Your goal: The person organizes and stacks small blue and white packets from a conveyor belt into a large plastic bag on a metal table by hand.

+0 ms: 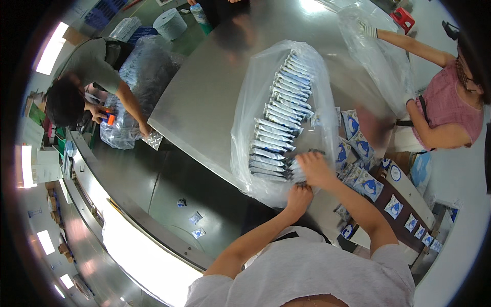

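A clear plastic bag [239, 138] lies on the metal table with a long row of silver-and-blue packets [273, 134] standing on edge inside. At the row's near end, a small bunch of packets [296, 172] is blurred between my hands. My left hand [300, 198] is closed at the near side of this bunch. From the right, my right hand [316, 168] curls over its top; its fingertips are smeared by motion. Loose packets with a blue whale-like print [368, 185] lie in a heap just right of my right hand.
A brown conveyor belt [402, 209] carrying single packets meets the table at right. Across on the right, a person [450, 107] handles another clear bag [373, 66]. At left, a person [97, 77] bends over filled bags, holding an orange tool [110, 118]. Packets [198, 233] lie on the floor.
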{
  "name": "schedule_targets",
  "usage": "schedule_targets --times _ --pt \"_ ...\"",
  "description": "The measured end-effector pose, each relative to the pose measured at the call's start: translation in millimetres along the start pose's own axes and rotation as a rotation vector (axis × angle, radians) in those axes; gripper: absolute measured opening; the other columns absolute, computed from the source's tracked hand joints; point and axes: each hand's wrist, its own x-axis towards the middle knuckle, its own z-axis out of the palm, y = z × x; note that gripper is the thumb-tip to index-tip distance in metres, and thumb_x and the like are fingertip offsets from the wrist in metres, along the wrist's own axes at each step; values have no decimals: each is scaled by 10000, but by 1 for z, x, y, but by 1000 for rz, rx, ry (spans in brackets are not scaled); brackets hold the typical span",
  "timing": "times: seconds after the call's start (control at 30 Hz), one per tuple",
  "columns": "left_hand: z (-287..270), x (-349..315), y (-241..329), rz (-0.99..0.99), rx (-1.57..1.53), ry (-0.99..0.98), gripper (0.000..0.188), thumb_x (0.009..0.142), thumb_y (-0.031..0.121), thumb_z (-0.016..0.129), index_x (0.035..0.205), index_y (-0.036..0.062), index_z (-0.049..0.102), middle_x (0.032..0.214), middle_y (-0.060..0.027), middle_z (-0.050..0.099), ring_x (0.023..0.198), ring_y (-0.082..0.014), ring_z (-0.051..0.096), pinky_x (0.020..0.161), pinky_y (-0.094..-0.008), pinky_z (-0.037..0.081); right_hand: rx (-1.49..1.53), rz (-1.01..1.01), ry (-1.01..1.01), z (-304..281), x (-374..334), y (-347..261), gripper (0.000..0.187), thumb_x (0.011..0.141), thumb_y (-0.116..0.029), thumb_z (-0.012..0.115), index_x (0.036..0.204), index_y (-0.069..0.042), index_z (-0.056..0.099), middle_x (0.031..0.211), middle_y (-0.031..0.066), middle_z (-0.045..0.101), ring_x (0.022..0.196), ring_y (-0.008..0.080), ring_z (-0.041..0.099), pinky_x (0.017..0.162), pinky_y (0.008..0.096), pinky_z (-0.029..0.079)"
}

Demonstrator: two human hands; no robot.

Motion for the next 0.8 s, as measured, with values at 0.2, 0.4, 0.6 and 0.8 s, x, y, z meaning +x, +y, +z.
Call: schedule_targets --times 0.2,0.4,0.6,0.8 --pt "14 -27 -2 160 91 322 268 733 137 585 960 10 646 876 -130 658 850 -237 639 753 -368 501 51 159 104 29 36 -73 734 520 -165 764 1174 -23 464 1086 146 522 1019 306 498 835 501 400" --pt "9 -41 -42 195 -25 6 270 746 172 584 977 74 683 928 -85 678 855 -238 654 783 -358 508 15 217 204 67 42 -88 616 730 -143 627 1288 15 416 1174 204 497 1090 339 483 862 587 379" --pt "-66 -46 -22 37 -177 67 182 722 89 626 882 11 589 912 -192 606 885 -326 592 788 -429 460 713 23 14 -13 -6 -67 754 706 -227 739 1333 -3 383 1338 174 419 1206 307 446 996 438 384" --pt "-68 -15 81 138 -904 -78 385 764 6 620 1115 18 461 1133 -188 505 1056 -344 511 915 -393 410 703 171 179 -62 -179 193 544 723 -182 717 1212 -32 531 1223 139 539 1160 254 503 991 355 387"
